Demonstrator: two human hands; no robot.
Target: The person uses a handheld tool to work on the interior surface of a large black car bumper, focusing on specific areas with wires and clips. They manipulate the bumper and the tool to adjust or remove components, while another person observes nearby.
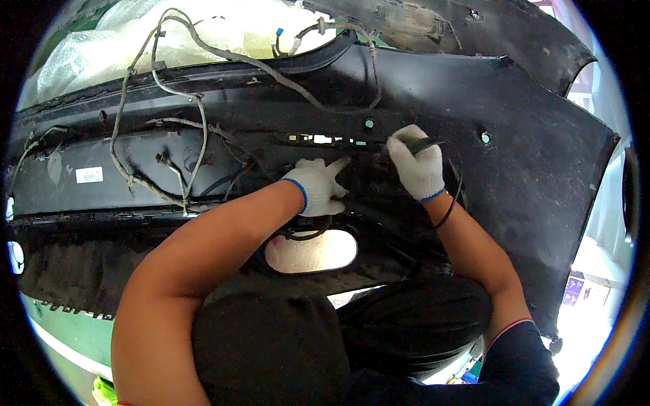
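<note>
My left hand (317, 186) wears a white knit glove with a blue cuff and rests on the inner side of a large black plastic bumper-like panel (528, 203), its fingers apart. My right hand (416, 162), gloved alike, is closed on a dark handle-like object (425, 145); a thin black cord (460, 179) hangs beside it. Just above my hands runs a narrow slotted recess (318, 139) with light showing through. A pale oval opening (311, 250) lies below my left hand.
Grey wiring harnesses (203, 149) loop over the panel's left and top. A second dark panel (528, 34) is behind at top right. Translucent plastic wrap (88, 61) lies at top left. A printed box (584, 291) sits at lower right. My dark-clad knees are below.
</note>
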